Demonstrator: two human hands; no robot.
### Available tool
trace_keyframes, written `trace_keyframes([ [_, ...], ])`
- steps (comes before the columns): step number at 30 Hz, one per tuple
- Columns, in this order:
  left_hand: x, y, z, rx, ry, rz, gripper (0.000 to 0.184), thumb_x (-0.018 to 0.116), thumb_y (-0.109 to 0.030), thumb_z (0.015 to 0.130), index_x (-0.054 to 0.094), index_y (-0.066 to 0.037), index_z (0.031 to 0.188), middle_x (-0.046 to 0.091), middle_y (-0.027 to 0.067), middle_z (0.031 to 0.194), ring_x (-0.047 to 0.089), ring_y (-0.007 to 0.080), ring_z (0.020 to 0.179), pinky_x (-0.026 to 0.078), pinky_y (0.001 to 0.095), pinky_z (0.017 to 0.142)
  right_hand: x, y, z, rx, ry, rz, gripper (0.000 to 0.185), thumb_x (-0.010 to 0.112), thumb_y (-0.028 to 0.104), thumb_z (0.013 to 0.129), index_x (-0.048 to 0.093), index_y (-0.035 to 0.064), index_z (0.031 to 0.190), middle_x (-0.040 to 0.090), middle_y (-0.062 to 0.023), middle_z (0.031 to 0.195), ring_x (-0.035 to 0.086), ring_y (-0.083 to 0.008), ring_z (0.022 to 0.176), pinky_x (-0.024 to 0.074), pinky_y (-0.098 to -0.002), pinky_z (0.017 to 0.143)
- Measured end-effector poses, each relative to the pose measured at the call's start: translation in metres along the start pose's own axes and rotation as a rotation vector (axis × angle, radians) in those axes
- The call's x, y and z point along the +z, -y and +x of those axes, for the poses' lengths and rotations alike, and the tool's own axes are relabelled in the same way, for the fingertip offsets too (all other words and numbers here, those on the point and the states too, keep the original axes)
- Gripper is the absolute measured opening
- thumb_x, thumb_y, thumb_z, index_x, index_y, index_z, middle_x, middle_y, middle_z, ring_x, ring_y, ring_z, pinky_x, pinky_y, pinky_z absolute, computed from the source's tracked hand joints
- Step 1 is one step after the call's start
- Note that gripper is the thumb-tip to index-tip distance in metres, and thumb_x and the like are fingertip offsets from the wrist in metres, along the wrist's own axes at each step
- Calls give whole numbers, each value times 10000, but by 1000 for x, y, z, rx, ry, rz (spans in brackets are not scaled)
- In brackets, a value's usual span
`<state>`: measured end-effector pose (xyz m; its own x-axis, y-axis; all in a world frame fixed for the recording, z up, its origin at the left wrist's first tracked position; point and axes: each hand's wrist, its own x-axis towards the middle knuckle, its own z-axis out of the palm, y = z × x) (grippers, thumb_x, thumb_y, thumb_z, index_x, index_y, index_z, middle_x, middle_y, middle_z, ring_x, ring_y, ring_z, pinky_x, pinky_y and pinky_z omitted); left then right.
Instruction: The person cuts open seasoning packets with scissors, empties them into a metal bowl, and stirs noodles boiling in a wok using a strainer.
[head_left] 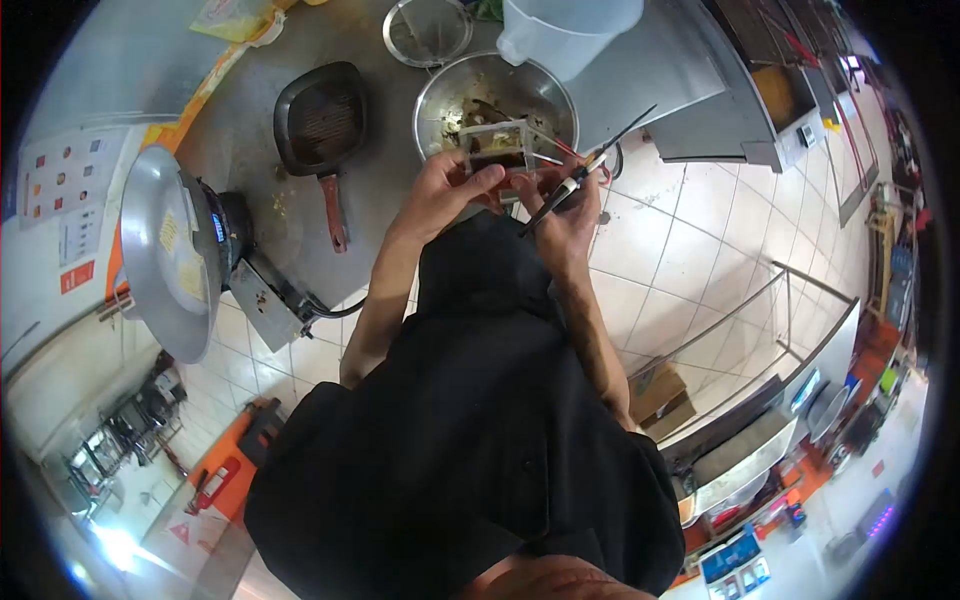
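Observation:
My left hand is closed on a small clear rectangular plastic container, thumb at its near side. Dark contents show through the container's wall. Beneath it, a wide steel bowl holds dark and pale food bits and some utensils. My right hand is at the container's right side, its fingers wrapped round a long thin black utensil with a pale middle section; its exact kind is unclear. Thin red and metal handles show beside these fingers, and I cannot tell whether the hand touches them.
A square black grill pan with a reddish handle lies left on the steel counter. A large wok stands on a burner farther left. Behind the bowl are a round strainer and a translucent plastic tub. A metal rack stands right.

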<state>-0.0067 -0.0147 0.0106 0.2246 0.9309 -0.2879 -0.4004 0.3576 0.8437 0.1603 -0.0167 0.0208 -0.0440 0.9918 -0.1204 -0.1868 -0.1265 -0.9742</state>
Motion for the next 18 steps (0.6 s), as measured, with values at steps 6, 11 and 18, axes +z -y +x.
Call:
trace_keyframes([
  [6, -23, -11, 28, 37, -214, -28, 339, 659, -289, 900, 651, 31, 1010, 616, 22, 745, 591, 103, 645, 507, 254, 624, 5, 8, 19, 110, 205, 152, 496, 586, 60, 924, 285, 22, 1316, 553, -123, 1116, 555, -188, 1017, 447, -271, 858],
  [11, -42, -20, 47, 73, -275, -41, 358, 653, -310, 904, 662, 42, 970, 597, 17, 703, 567, 88, 622, 503, 251, 618, -17, 13, 17, 521, 374, 42, 514, 586, 130, 937, 321, 3, 1358, 581, -70, 912, 573, -117, 664, 466, -234, 577],
  [18, -42, -15, 46, 92, -264, -19, 277, 691, -251, 880, 673, 25, 872, 597, 21, 676, 545, 80, 572, 486, 243, 550, -22, -2, 26, 625, 680, 409, 667, 704, 555, 774, 470, 5, 1070, 466, 34, 625, 419, -36, 413, 334, -179, 355],
])
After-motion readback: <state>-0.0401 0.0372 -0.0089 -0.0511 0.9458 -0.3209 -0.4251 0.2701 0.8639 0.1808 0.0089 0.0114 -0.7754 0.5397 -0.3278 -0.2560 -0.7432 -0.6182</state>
